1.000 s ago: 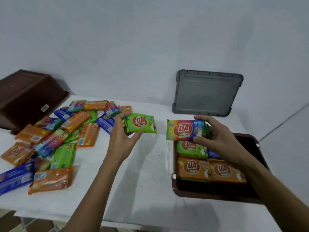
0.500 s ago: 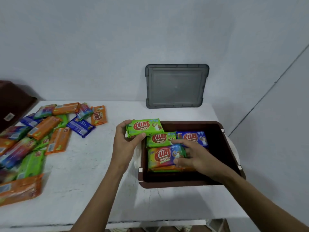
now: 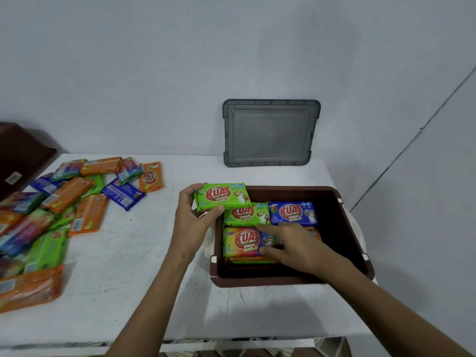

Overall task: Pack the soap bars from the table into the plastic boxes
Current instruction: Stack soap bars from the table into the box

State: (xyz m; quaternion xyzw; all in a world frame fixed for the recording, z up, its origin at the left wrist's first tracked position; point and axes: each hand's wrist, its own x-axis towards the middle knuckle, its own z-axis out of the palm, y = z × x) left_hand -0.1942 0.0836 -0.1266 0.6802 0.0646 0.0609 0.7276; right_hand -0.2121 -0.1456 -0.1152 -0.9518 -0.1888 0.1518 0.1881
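A brown plastic box (image 3: 291, 280) stands on the white table (image 3: 128, 266) at the right. Inside it lie a green soap bar (image 3: 244, 215), a blue soap bar (image 3: 293, 212) and a rainbow soap bar (image 3: 242, 242) on top of orange ones. My right hand (image 3: 291, 246) is inside the box, its thumb and fingers around the right end of the rainbow bar. My left hand (image 3: 193, 220) holds another green soap bar (image 3: 222, 197) over the box's far left corner. A pile of several wrapped soap bars (image 3: 64, 202) lies on the left of the table.
A grey lid (image 3: 270, 132) leans against the wall behind the box. A second dark brown box (image 3: 23, 153) sits at the far left edge. The table's front edge runs close below my arms; the wall closes in on the right.
My right hand carried the rainbow bar down into the box and set it on the stack. My left hand brought the green bar from the pile to the box's corner. The view swung right.
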